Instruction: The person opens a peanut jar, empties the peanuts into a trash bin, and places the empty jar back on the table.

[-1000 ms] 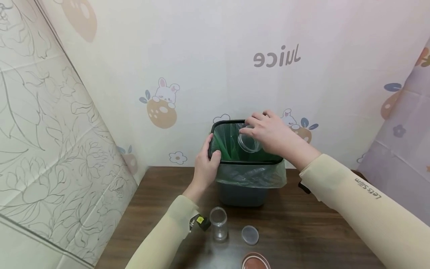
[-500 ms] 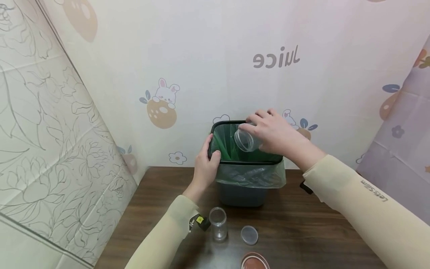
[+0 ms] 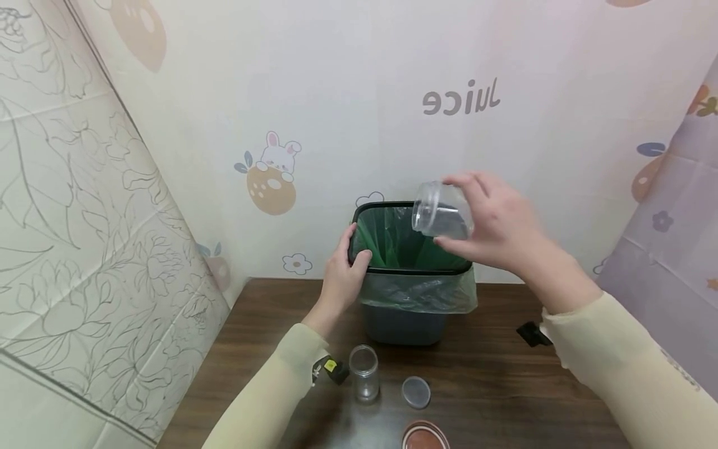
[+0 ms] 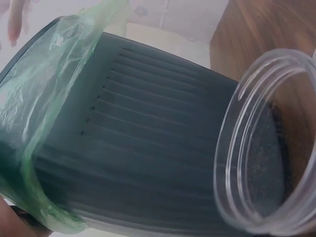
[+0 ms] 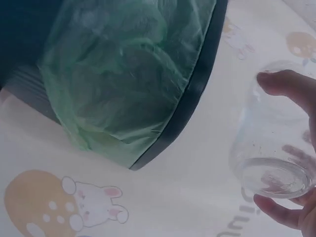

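Note:
In the head view my right hand (image 3: 499, 224) grips a clear jar (image 3: 443, 212) above the right side of the bin's opening. The jar lies tilted on its side, mouth to the left, with no lid on it. In the right wrist view the thumb and fingers wrap around the clear, see-through jar (image 5: 271, 138). My left hand (image 3: 343, 271) grips the left rim of the dark trash bin (image 3: 406, 327), thumb at the front corner. A green translucent bag (image 3: 417, 293) lines the bin and folds over its rim.
A second clear jar (image 3: 366, 377) stands uncapped in front of the bin, near my left wrist. To its right lies a round translucent lid (image 3: 417, 393). A reddish-brown round object (image 3: 425, 436) sits at the bottom edge. A printed curtain (image 3: 336, 125) hangs behind the bin.
My right hand has lifted the jar up and to the right out of the bin's mouth, turning it from mouth-down to sideways. The left hand keeps its grip on the rim.

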{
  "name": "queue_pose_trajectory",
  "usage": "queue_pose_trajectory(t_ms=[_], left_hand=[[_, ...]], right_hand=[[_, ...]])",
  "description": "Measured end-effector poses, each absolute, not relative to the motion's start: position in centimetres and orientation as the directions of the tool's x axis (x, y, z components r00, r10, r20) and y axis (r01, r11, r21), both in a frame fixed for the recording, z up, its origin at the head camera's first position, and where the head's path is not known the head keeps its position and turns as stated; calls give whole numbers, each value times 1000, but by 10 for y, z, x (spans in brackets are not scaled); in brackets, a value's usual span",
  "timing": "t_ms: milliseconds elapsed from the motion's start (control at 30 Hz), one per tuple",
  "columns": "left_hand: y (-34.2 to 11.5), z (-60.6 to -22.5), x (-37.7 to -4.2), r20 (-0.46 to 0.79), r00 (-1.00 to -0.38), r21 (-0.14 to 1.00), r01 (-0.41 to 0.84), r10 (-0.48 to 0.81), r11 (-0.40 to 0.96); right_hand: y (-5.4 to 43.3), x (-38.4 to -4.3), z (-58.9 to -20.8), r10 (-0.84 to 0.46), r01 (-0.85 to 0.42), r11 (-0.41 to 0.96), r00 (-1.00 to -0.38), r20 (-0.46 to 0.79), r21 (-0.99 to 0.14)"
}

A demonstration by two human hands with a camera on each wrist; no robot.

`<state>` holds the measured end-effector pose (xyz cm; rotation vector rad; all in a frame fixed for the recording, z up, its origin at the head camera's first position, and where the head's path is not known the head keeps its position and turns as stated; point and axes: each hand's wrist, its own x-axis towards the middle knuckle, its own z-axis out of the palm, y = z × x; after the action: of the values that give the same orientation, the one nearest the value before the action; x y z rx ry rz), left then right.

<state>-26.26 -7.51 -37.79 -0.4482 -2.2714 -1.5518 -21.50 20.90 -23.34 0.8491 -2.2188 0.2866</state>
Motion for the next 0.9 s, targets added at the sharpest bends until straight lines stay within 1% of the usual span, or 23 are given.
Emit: queue_pose_trajectory(t_ms=[133,300,400,633,800,900], left_hand=[[-76,-374,-262,441,-894,820,436,77,371],[-77,-372,-261,415,-906,827,413,80,382],[-79,-371,-262,408,-909,831,407,81,380],[-82,-370,-259,392,-916,836,393,84,382],[-82,-371,-260,398,-913,825,399,90,401],[-81,-371,-261,401,-911,823,403,92,401]], right_hand=[[223,-197,-243,-383,-660,747,-527,758,-81],[238,-171,-261,-232,-614,748,-598,768,-252],[246,-156,-275,-169,-590,740,-626,761,-321],[257,-125,-319,-114,-558,710,-693,712,-429],[264,-112,-352,-106,-547,677,-734,671,-492],[268,-106,-375,-115,-530,655,-774,622,-539]])
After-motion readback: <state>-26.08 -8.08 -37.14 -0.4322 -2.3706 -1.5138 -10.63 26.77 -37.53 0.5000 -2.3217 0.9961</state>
